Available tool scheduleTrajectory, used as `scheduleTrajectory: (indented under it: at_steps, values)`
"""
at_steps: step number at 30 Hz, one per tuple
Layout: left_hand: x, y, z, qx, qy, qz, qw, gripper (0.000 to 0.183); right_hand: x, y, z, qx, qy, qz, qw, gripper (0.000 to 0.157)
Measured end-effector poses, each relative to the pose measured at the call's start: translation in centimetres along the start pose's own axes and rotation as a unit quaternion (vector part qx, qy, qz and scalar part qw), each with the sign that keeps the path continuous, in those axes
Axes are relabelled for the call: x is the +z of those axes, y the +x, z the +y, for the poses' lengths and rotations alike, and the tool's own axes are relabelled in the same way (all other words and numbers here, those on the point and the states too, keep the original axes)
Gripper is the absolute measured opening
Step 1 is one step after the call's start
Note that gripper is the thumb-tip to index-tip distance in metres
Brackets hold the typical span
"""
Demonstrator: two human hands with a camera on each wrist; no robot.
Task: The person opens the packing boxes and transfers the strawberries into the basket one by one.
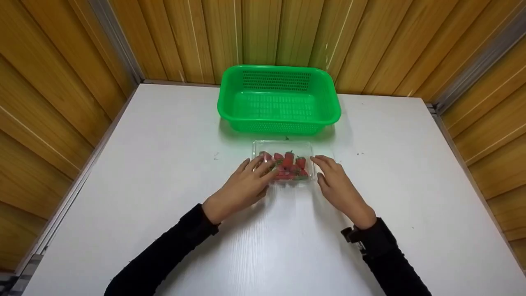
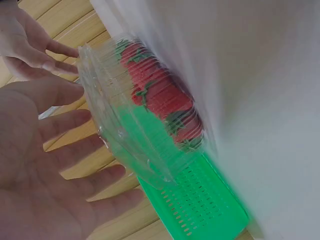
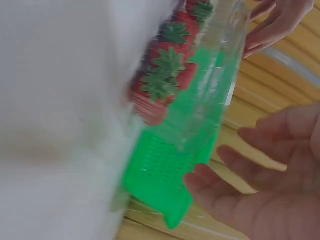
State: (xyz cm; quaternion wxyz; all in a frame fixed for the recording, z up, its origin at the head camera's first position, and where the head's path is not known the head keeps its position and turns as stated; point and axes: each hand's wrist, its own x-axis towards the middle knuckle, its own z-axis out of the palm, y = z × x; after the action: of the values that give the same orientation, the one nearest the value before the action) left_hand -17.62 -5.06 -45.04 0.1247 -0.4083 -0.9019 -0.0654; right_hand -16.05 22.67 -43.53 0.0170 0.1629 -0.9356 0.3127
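A clear plastic clamshell box (image 1: 283,146) of strawberries (image 1: 289,159) lies on the white table, its lid down over the red fruit. Over the box's left end my left hand (image 1: 242,185) reaches with spread fingers; in the left wrist view the fingertips (image 2: 82,117) are at the lid's edge, and contact is hard to tell. On the other side, my right hand (image 1: 339,187) is beside the right end with loosely bent fingers. The right wrist view shows a gap between that hand (image 3: 270,165) and the box (image 3: 220,75). Neither hand grips anything.
Just behind the box stands a green plastic basket (image 1: 279,127) with slotted sides and nothing in it. Wood-patterned walls (image 1: 263,33) enclose the white table (image 1: 164,135) at the back and both sides.
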Motion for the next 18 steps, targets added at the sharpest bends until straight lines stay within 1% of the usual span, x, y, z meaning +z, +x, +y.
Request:
scheduleTrajectory:
  at_steps: [1, 2, 3, 4, 5, 6, 8, 9, 10, 12, 14, 18]
  values:
    - [0.1, 0.1, 0.0, 0.011, 0.015, 0.011, 0.9998, 0.055, 0.0, 0.1, 0.5, 0.021, 0.027, -0.002, 0.999, 0.046]
    - [0.2, 0.2, 0.0, 0.02, 0.029, 0.022, 0.9992, 0.056, -0.1, 0.2, 1.1, 0.046, 0.068, -0.01, 0.997, 0.048]
    - [0.4, 0.4, 0.0, 0.027, 0.04, 0.032, 0.9983, 0.056, -0.1, 0.3, 1.6, 0.072, 0.117, -0.019, 0.99, 0.05]
    - [0.5, 0.5, 0.0, 0.033, 0.049, 0.04, 0.9975, 0.056, -0.1, 0.3, 2.1, 0.096, 0.171, -0.03, 0.98, 0.052]
    - [0.7, 0.7, 0.0, 0.037, 0.056, 0.048, 0.9966, 0.055, -0.1, 0.3, 2.6, 0.121, 0.226, -0.041, 0.966, 0.054]
    - [0.8, 0.8, -0.1, 0.039, 0.061, 0.053, 0.9959, 0.055, 0.0, 0.3, 3.0, 0.141, 0.279, -0.051, 0.949, 0.055]
    - [1.1, 1.1, -0.1, 0.042, 0.067, 0.063, 0.9949, 0.052, 0.1, 0.2, 3.8, 0.175, 0.373, -0.067, 0.909, 0.059]
    - [1.2, 1.3, -0.2, 0.043, 0.07, 0.066, 0.9944, 0.05, 0.2, 0.2, 4.1, 0.183, 0.406, -0.072, 0.893, 0.06]
    - [1.3, 1.4, -0.2, 0.045, 0.072, 0.071, 0.9938, 0.049, 0.3, 0.3, 4.3, 0.187, 0.431, -0.076, 0.879, 0.061]
    - [1.4, 1.5, -0.2, 0.048, 0.08, 0.084, 0.9921, 0.049, 0.6, 0.4, 4.7, 0.192, 0.472, -0.078, 0.857, 0.063]
    - [1.5, 1.6, -0.2, 0.051, 0.094, 0.098, 0.9895, 0.049, 0.9, 0.4, 4.9, 0.193, 0.503, -0.074, 0.839, 0.064]
    - [1.8, 1.9, 0.0, 0.052, 0.136, 0.122, 0.9818, 0.047, 1.6, 0.5, 5.4, 0.192, 0.555, -0.06, 0.807, 0.067]
